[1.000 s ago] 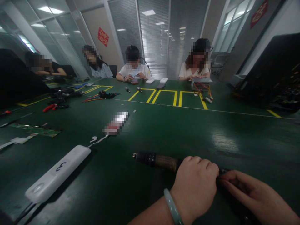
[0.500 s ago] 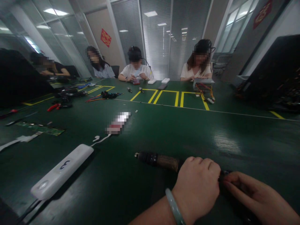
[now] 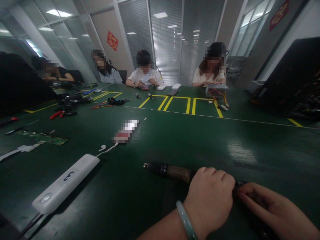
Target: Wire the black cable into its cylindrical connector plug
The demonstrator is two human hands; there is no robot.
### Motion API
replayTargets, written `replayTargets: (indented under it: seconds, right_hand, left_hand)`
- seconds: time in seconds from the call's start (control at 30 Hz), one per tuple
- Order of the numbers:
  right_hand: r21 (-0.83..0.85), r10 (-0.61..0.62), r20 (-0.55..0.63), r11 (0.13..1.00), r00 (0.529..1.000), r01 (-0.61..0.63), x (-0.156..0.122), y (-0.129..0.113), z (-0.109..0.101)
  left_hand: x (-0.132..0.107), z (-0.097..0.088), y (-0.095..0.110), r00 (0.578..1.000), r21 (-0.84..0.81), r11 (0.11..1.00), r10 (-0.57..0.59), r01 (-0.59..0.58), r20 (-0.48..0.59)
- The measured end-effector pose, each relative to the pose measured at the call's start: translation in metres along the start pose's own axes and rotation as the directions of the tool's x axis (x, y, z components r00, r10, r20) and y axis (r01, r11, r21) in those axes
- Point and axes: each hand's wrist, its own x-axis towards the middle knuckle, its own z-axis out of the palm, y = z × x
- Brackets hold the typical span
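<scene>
Low on the right, a dark electric screwdriver (image 3: 178,174) with a brown wrapped middle lies on its side, its metal tip pointing left. My left hand (image 3: 211,196), wearing a pale green bangle (image 3: 185,220), is closed around its rear part, back of the hand up. Just right of it, my right hand (image 3: 272,205) has thumb and forefinger pressed together at the tool's dark rear end. What those fingertips pinch is mostly hidden. A dark shape, too dim to make out, runs below the right hand.
On the green table (image 3: 160,143), a white power bank (image 3: 66,183) marked 3 is cabled to a blurred phone (image 3: 126,131). A circuit board (image 3: 45,136) and red-handled pliers (image 3: 57,115) lie left. Several people sit across; a gray metal box (image 3: 217,89) with wires stands before one.
Almost nothing differs. Both hands keep the same hold at the rear of the screwdriver, and the view has shifted very slightly.
</scene>
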Motion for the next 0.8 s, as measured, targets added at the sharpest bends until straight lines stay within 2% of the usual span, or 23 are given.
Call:
replayTargets:
  seconds: [0.37, 0.8]
  right_hand:
    - [-0.044, -0.012, -0.01, 0.999, 1.0, 0.011, 0.001, -0.0086, -0.0004]
    - [-0.065, -0.021, -0.015, 0.998, 1.0, 0.02, -0.0007, -0.0053, 0.0]
  left_hand:
    - [0.0004, 0.0001, 0.0, 1.0, -0.006, 1.0, -0.006, 0.006, 0.012]
    - [0.0, -0.0002, 0.0008, 1.0, -0.026, 1.0, -0.002, 0.003, 0.017]
